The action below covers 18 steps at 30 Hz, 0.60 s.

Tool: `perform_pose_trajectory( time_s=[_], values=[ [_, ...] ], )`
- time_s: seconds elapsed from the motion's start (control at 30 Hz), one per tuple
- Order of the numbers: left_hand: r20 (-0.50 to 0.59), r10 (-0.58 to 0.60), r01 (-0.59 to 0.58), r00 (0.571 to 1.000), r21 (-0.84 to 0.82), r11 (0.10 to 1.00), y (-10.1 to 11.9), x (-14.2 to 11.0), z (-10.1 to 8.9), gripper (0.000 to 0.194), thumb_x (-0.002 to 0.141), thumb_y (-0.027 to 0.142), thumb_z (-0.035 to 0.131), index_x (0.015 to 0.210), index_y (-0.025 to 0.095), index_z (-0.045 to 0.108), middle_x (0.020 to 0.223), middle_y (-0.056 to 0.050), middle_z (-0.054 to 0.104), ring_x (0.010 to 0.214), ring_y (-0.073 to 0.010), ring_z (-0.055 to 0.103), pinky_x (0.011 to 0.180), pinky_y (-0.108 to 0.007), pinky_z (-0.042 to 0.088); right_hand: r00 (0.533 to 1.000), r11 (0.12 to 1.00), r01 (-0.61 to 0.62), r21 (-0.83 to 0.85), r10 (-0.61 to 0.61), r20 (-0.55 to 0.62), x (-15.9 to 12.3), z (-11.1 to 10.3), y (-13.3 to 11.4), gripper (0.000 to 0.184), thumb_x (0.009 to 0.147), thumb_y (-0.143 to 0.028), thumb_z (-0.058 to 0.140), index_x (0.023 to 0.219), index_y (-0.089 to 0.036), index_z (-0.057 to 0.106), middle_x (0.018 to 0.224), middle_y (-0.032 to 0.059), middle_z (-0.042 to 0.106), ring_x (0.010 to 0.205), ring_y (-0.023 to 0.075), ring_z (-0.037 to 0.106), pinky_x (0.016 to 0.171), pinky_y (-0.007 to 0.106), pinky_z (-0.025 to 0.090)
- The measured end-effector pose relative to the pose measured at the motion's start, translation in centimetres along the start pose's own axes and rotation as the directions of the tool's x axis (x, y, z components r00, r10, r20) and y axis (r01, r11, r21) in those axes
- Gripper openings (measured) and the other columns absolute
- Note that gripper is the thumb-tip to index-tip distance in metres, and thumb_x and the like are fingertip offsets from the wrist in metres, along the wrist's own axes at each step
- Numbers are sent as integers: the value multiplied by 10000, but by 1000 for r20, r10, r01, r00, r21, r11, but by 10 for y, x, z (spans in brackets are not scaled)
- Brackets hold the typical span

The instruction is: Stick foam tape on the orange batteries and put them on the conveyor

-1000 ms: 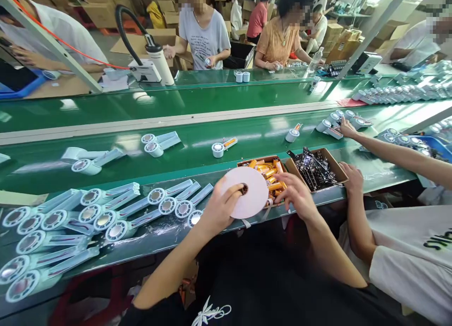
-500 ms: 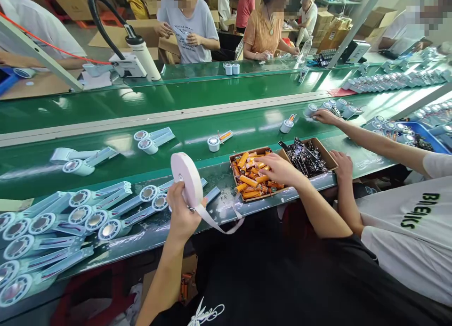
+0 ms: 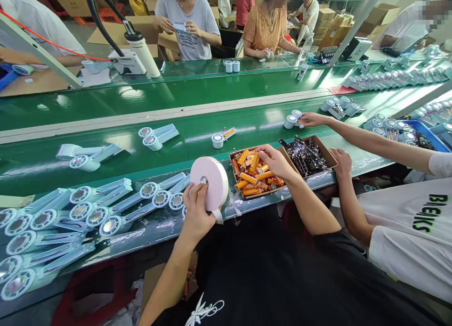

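My left hand is closed around a white roll of tape, its fingers at the core and the roll's flat face turned toward me. A loose tail of tape hangs below the roll. My right hand reaches over a cardboard box of orange cylindrical batteries, its bent fingers apart and their tips at the batteries near the back of the box. Whether the fingertips touch a battery is hard to make out. To the left of the roll, several pale blue handheld-fan housings lie in rows on the bench edge.
Beside the batteries stands a box of black circuit boards. A co-worker's arm reaches across from the right to housings on the green conveyor belt. A fan housing with an orange battery sits on the belt. Other people work across the line.
The tape roll in my left hand has moved right and turned its face toward me. My right hand has shifted slightly left and up over the batteries. The co-worker's hand has moved left.
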<state>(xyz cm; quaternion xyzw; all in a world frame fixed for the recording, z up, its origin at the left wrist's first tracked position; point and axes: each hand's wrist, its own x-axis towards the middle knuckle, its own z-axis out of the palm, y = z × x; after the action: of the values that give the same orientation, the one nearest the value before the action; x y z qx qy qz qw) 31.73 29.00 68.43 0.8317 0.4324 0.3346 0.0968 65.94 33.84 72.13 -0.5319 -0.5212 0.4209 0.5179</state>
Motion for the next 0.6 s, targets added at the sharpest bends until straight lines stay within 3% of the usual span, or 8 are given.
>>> perform_pose_trajectory(
  time_s=[0.1,0.17,0.27,0.4,0.53,0.6],
  values=[
    [23,6,-6,1000,31,999,4,0,2,833,793,120,722,1544,238,381,1423,-160,498,1472,-447,328,1190,-675,389,998,969,-49,242,56,-22,-12,11,-10,445,839,-605,800,998,-233,614,1085,53,782,792,132,714,759,280,613],
    [26,22,-24,999,65,998,7,0,3,836,749,44,678,1523,229,421,1398,-155,521,1458,-437,332,1187,-656,395,992,936,-28,350,68,-104,-22,19,-17,450,847,-587,803,1070,-248,608,1151,63,791,798,141,744,765,294,630],
    [15,70,-72,997,131,989,12,1,5,805,714,-8,644,1477,204,500,1331,-155,573,1423,-425,353,1185,-622,392,964,929,72,364,29,-265,-38,35,-23,524,884,-605,750,1264,-262,640,1235,91,775,913,202,773,795,352,651],
    [7,100,-100,995,180,979,18,3,8,781,724,23,690,1469,211,552,1280,-152,618,1386,-433,373,1174,-609,374,905,946,171,277,-39,-424,-60,68,-13,591,927,-695,629,1331,-266,672,1331,124,737,1235,296,701,1029,487,604],
    [4,105,-104,994,188,977,20,4,10,749,762,68,707,1485,201,565,1296,-154,631,1364,-431,399,1159,-590,378,927,942,108,317,20,-374,-88,103,11,478,902,-656,694,1196,-280,719,1417,115,696,1395,314,609,1199,554,477],
    [4,114,-112,993,203,973,18,3,9,699,802,106,708,1482,204,580,1297,-149,642,1355,-419,424,1160,-576,373,943,932,58,357,66,-326,-99,108,19,427,862,-614,765,1118,-274,728,1401,115,708,1399,315,609,1228,552,449]
  ],
)
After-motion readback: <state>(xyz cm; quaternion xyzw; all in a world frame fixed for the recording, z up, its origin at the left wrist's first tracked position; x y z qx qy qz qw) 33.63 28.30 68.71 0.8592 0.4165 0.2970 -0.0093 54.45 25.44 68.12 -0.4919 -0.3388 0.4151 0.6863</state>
